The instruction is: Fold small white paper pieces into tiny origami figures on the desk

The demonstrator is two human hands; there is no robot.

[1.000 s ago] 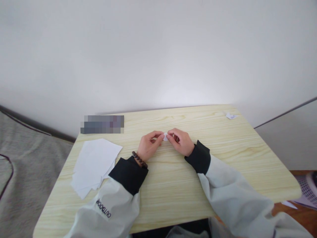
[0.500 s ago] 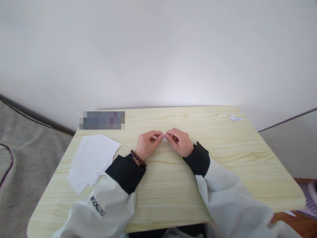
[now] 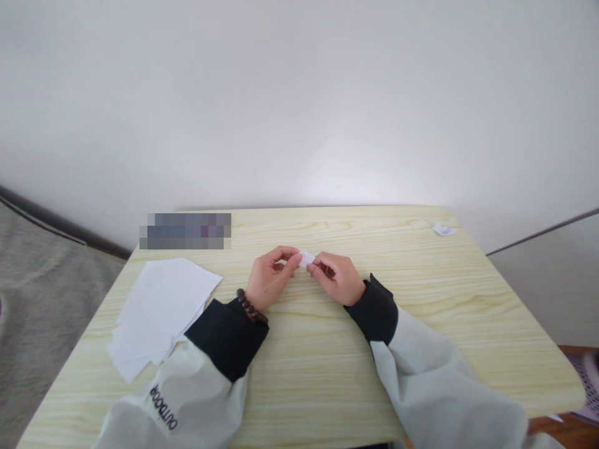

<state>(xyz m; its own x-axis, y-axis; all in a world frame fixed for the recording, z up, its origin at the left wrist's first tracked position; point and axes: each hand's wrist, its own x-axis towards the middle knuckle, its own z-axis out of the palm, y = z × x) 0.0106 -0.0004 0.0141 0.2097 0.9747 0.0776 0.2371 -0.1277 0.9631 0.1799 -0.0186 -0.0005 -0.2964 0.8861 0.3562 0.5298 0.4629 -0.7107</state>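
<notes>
A small white piece of folded paper [image 3: 306, 259] is held above the middle of the table [image 3: 318, 362]. My left hand [image 3: 272, 274], with a dark bead bracelet at the wrist, pinches its left end between thumb and forefinger. The right end is pinched by my right hand [image 3: 337, 275], its other fingers curled in. Part of the paper is covered by the fingertips, so its full shape is hidden. To the left of my left hand lies a loose stack of white paper sheets [image 3: 163, 299].
At the table's far right corner lies a small folded white paper [image 3: 443, 229]. A blurred-out dark object [image 3: 185, 231] sits at the far left. A white wall [image 3: 299, 112] rises behind the table. Grey fabric [image 3: 42, 312] is beyond the left edge.
My hands have moved slightly apart, the left one going left. More of the paper between them now shows. The view has shifted a little.
</notes>
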